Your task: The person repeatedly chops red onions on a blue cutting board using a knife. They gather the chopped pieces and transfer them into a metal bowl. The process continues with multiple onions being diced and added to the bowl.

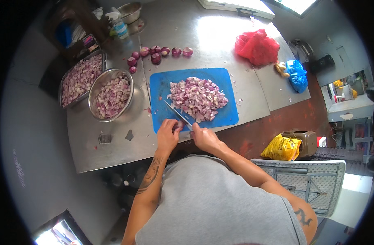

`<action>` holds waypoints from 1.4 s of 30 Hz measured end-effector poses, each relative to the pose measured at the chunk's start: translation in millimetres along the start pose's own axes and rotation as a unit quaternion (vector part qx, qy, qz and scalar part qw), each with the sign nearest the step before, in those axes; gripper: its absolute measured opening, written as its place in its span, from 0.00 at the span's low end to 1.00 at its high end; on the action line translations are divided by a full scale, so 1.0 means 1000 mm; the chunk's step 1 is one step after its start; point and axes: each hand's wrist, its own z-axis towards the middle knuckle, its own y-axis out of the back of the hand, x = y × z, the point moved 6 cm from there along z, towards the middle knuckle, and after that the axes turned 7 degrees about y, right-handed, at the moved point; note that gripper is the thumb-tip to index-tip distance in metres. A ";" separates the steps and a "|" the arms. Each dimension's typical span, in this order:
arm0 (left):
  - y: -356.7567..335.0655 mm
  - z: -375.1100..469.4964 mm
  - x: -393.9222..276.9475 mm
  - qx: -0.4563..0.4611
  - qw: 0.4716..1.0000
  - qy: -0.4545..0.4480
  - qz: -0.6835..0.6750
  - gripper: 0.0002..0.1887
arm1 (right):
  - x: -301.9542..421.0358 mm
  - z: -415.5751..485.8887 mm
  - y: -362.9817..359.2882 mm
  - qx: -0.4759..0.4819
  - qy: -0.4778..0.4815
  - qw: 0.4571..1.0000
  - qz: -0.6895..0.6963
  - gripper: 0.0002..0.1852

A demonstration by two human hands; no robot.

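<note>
My right hand (pixel 203 137) grips a kitchen knife (pixel 178 114) by its handle, the blade slanting up and left over a blue cutting board (pixel 159 82). At the board's near edge, my left hand (pixel 168 134) holds a piece of red onion (pixel 179 125) close beside the blade. A heap of chopped red onion (pixel 197 98) covers the middle and right of the board, just beyond the knife. How the onion piece is cut cannot be made out, since my fingers partly cover it.
Left of the board stand a steel bowl (pixel 131 95) and a tray (pixel 104 61), both holding chopped onion. Several whole red onions (pixel 155 58) lie beyond it. A red plastic bag (pixel 257 47), ginger root (pixel 281 69) and a blue bag (pixel 296 76) are at right. The steel table's (pixel 119 159) edge is near me.
</note>
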 end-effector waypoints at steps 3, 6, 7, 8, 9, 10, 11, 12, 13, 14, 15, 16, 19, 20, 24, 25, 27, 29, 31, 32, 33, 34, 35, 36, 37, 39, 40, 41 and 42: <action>0.000 -0.003 0.002 0.002 1.000 0.015 -0.017 0.11 | -0.003 0.004 -0.003 0.007 -0.025 1.000 0.007 0.08; 0.000 -0.006 0.005 0.007 0.998 0.029 -0.057 0.10 | -0.001 0.007 -0.006 -0.001 -0.013 1.000 -0.002 0.08; 0.000 -0.005 0.007 0.000 0.996 0.031 -0.080 0.10 | 0.000 0.008 -0.006 -0.003 -0.012 1.000 -0.001 0.08; 0.001 -0.007 0.007 -0.002 0.998 0.028 -0.058 0.10 | 0.002 0.008 -0.003 -0.043 -0.008 0.999 -0.003 0.08; 0.001 -0.008 0.006 0.001 0.999 0.024 -0.044 0.10 | 0.002 0.008 -0.008 0.002 -0.021 1.000 0.010 0.08; 0.003 -0.008 0.006 -0.012 0.999 0.012 -0.038 0.09 | 0.003 0.009 -0.008 0.005 -0.021 1.000 0.009 0.08; 0.002 -0.008 0.006 -0.003 0.999 0.016 -0.039 0.09 | 0.003 0.009 -0.013 0.045 -0.037 0.998 0.018 0.08; 0.002 -0.008 0.006 -0.002 0.999 0.016 -0.050 0.09 | 0.003 0.011 -0.011 0.046 -0.037 0.998 0.017 0.08; 0.003 -0.007 0.006 -0.010 0.998 0.013 -0.064 0.09 | 0.005 0.013 -0.005 0.004 -0.019 1.000 0.015 0.09; 0.004 -0.007 0.006 -0.010 0.999 0.012 -0.052 0.09 | 0.006 0.013 -0.004 0.000 -0.023 1.000 0.021 0.10; 0.003 -0.008 0.006 -0.002 0.999 0.014 -0.042 0.09 | 0.008 0.014 -0.002 -0.017 -0.024 0.999 0.031 0.12; 0.004 -0.007 0.006 -0.004 0.999 0.015 -0.037 0.09 | 0.009 0.015 -0.005 0.003 -0.023 0.999 0.026 0.12; 0.005 -0.006 0.005 -0.015 0.997 0.003 -0.076 0.07 | 0.013 0.018 -0.007 -0.003 -0.017 1.000 0.012 0.12; 0.005 -0.006 0.006 -0.016 0.998 0.005 -0.064 0.07 | 0.013 0.018 -0.007 -0.014 -0.018 1.000 0.010 0.11; 0.003 -0.007 0.009 -0.003 0.996 0.031 -0.081 0.06 | 0.014 0.017 -0.018 0.040 -0.038 0.998 0.017 0.11; 0.002 -0.008 0.010 0.002 0.993 0.041 -0.109 0.06 | 0.016 0.018 -0.013 -0.001 -0.026 1.000 0.013 0.11; 0.003 -0.007 0.009 -0.012 0.997 0.024 -0.077 0.06 | 0.017 0.017 -0.008 -0.044 -0.014 0.999 0.009 0.11; 0.004 -0.009 0.008 -0.011 0.998 0.022 -0.066 0.05 | 0.014 0.016 -0.017 0.028 -0.046 0.998 0.012 0.10; 0.004 -0.010 0.008 -0.005 0.997 0.014 -0.075 0.04 | 0.012 0.015 -0.020 0.042 -0.059 0.997 0.007 0.10; 0.004 -0.010 0.008 -0.009 0.997 0.007 -0.070 0.04 | 0.013 0.016 -0.020 0.034 -0.050 0.998 0.003 0.09; 0.004 -0.009 0.008 -0.015 0.998 0.003 -0.062 0.04 | 0.016 0.017 -0.015 -0.011 -0.032 0.999 -0.012 0.09; 0.005 -0.012 0.008 -0.017 0.998 0.005 -0.058 0.04 | 0.017 0.018 -0.013 -0.039 -0.025 0.999 0.019 0.09; 0.006 -0.013 0.008 -0.021 0.998 0.002 -0.051 0.04 | 0.016 0.018 -0.019 0.001 -0.034 0.999 0.026 0.09; 0.007 -0.014 0.008 -0.037 0.998 -0.007 -0.052 0.04 | 0.017 0.018 -0.020 0.011 -0.029 0.999 0.023 0.10; 0.008 -0.015 0.006 -0.045 0.997 -0.019 -0.057 0.04 | 0.016 0.018 -0.025 0.048 -0.041 0.998 0.029 0.11; 0.005 -0.016 0.008 -0.028 0.997 -0.007 -0.070 0.05 | 0.020 0.020 -0.018 -0.001 -0.010 1.000 0.005 0.11; 0.005 -0.017 0.010 -0.025 0.996 0.003 -0.080 0.05 | 0.021 0.020 -0.017 -0.011 -0.010 1.000 0.012 0.11; 0.005 -0.018 0.010 -0.020 0.997 0.006 -0.071 0.05 | 0.022 0.020 -0.014 -0.028 -0.008 0.999 0.026 0.11; 0.005 -0.018 0.010 -0.027 0.997 0.008 -0.069 0.05 | 0.021 0.019 -0.019 0.012 -0.022 0.999 0.025 0.14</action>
